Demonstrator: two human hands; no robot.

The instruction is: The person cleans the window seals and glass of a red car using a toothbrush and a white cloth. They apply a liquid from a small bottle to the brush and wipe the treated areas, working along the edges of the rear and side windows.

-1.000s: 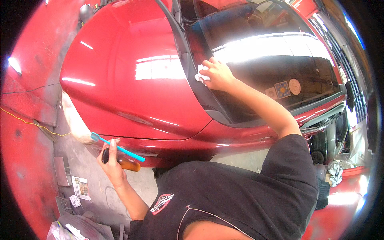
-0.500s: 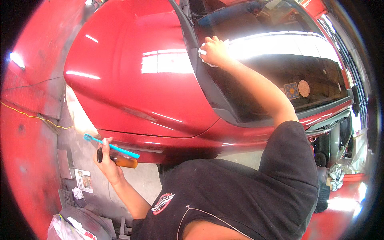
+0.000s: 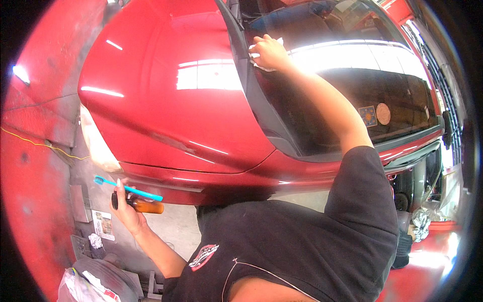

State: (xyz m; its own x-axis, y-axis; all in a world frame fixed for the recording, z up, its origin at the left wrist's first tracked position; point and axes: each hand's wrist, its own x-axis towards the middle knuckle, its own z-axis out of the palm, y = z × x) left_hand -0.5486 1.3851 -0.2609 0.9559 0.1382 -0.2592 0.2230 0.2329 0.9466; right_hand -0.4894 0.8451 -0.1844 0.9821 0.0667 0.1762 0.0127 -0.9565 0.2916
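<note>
My right hand (image 3: 269,53) is closed round a crumpled white cloth (image 3: 256,60), pressed on the lower edge of a red car's windshield (image 3: 312,105), beside the black cowl trim (image 3: 261,108). At lower left, my left hand (image 3: 127,209) grips two things at once. One is a turquoise toothbrush-like brush (image 3: 136,191), its bristled head pointing left. The other is a small amber bottle (image 3: 148,207) with a black cap, lying sideways in the fingers below the brush. Both are held away from the car's fender (image 3: 211,186).
The glossy red hood (image 3: 166,116) spreads ahead and left. A yellow cord (image 3: 48,146) runs along the red surface at far left. Lower left hold a tire (image 3: 108,274) with a plastic bag (image 3: 80,289) on it, and a crumpled white wad (image 3: 95,241). A dark wiper (image 3: 234,30) lies at the windshield base.
My right hand has slid slightly farther up along the glass edge with the cloth. My left hand, with brush and bottle, has shifted a little left and down.
</note>
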